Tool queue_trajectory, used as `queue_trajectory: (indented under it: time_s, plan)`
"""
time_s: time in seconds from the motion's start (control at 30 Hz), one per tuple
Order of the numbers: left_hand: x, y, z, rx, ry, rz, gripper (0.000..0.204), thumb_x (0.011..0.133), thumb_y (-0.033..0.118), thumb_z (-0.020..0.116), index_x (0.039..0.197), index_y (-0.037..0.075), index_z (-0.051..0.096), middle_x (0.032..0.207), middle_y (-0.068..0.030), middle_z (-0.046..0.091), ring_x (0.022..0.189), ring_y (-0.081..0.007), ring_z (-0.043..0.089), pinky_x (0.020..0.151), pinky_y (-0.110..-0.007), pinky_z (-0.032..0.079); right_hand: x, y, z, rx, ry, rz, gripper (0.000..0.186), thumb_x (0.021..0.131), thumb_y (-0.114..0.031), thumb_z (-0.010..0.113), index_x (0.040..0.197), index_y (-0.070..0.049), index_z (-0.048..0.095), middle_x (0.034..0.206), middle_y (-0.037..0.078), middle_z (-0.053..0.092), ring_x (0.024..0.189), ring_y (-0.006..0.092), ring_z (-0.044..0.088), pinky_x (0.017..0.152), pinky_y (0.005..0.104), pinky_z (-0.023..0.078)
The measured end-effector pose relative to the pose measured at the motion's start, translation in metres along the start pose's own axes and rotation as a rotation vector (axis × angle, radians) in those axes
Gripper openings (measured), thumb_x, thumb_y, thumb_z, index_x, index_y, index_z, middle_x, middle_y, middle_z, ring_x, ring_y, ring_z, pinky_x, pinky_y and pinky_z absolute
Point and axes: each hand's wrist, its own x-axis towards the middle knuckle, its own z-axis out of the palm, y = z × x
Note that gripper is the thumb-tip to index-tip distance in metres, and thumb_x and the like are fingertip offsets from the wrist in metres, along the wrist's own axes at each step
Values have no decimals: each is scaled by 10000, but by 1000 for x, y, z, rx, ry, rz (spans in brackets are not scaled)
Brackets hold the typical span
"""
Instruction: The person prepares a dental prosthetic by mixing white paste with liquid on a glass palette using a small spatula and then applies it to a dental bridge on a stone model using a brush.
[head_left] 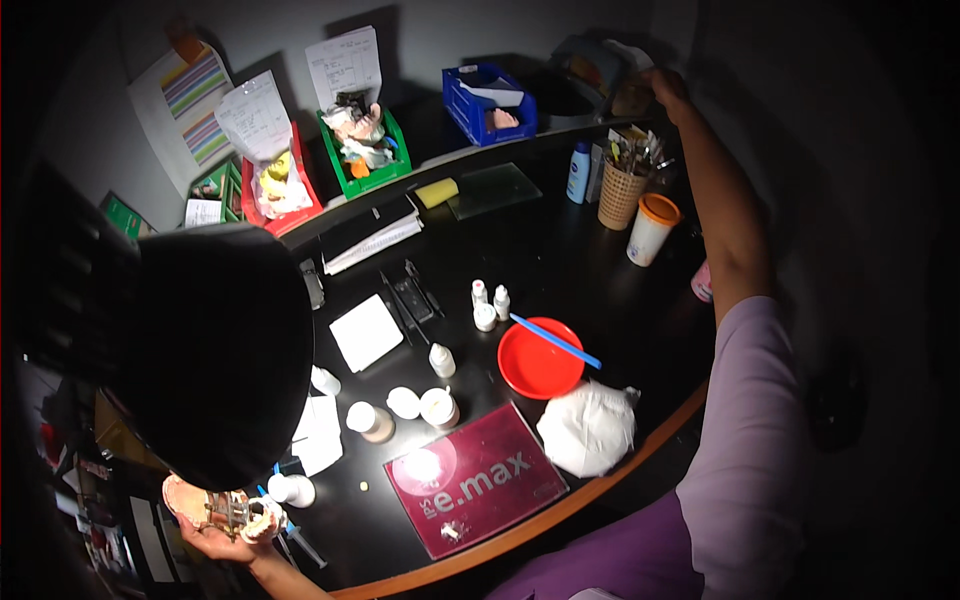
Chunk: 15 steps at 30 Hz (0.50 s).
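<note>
At the lower left, my left hand (222,543) is closed under a dental articulator (228,512) carrying pinkish and white plaster tooth models. A large black lamp head (225,350) hangs just above it. My right arm stretches to the far right, where my right hand (668,88) reaches over the raised ledge. Its fingers are bent down in shadow at a dim brownish thing (630,98), which I cannot make out. Beside the articulator stand a white bottle (292,490) and a blue-and-clear syringe (305,547).
A maroon glossy slab (475,480) lies near the front edge, beside crumpled white tissue (590,428) and a red bowl (541,358) with a blue stick. White jars, bottles and a pad (366,333) stand mid-table. Red, green and blue bins (490,105) line the ledge. A brush holder (621,195) stands right.
</note>
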Motion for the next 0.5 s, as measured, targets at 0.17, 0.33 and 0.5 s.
queue_trajectory:
  time_s: [0.17,0.33,0.5]
  plan:
    - [15,-38,-23,-7,19,345,999,893,677,694,1528,-41,418,1474,-274,545,1236,-397,635,993,-519,577,103,24,-18,-749,201,-81,560,986,-489,415,1291,-151,742,1451,187,659,1381,429,566,1152,600,391]
    - [3,-23,-11,-125,-76,161,784,1000,570,592,1482,-41,496,1482,-222,569,1329,-332,608,1126,-481,524,114,21,16,-336,118,-118,559,1008,-484,504,1334,-86,720,1444,179,666,1401,369,553,1166,495,395]
    - [-8,-2,26,-378,128,-67,576,1020,497,529,1263,-16,627,1167,-162,725,743,-277,752,528,-394,628,99,1,-18,100,200,-235,548,1037,-430,582,1371,-9,690,1438,161,670,1370,286,577,1142,401,428]
